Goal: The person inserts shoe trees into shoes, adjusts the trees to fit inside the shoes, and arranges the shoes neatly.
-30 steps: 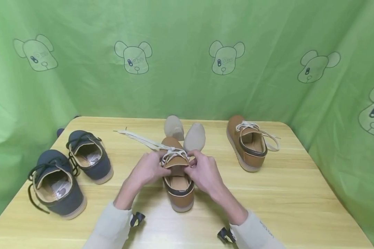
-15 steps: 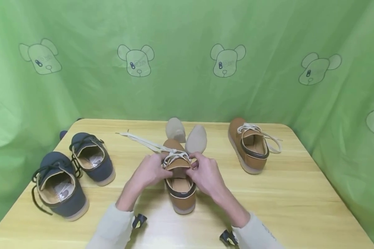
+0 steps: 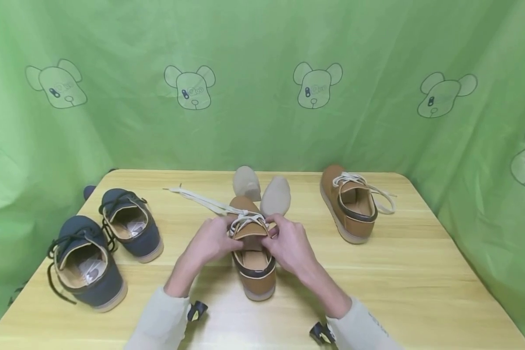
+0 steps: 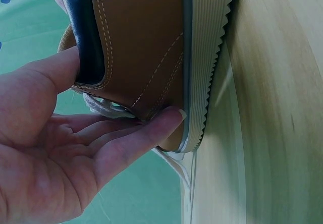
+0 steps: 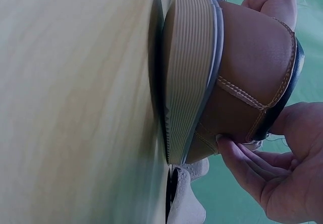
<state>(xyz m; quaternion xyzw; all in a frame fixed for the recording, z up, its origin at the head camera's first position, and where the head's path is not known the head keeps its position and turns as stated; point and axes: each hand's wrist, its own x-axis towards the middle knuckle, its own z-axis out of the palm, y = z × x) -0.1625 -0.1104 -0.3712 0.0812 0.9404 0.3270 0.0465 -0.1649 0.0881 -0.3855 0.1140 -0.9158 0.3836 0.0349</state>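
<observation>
Left hand (image 3: 211,238) and right hand (image 3: 291,245) grip a brown shoe (image 3: 257,283), mid-table (image 3: 402,282), in the head view. Left wrist view: thumb (image 4: 60,70) at the dark collar (image 4: 91,37), fingers (image 4: 136,146) along the side. Right wrist view: likewise, opposite side.

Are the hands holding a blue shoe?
No, the left hand and right hand hold a brown lace-up shoe, apart from the navy lace-up shoes.
</observation>
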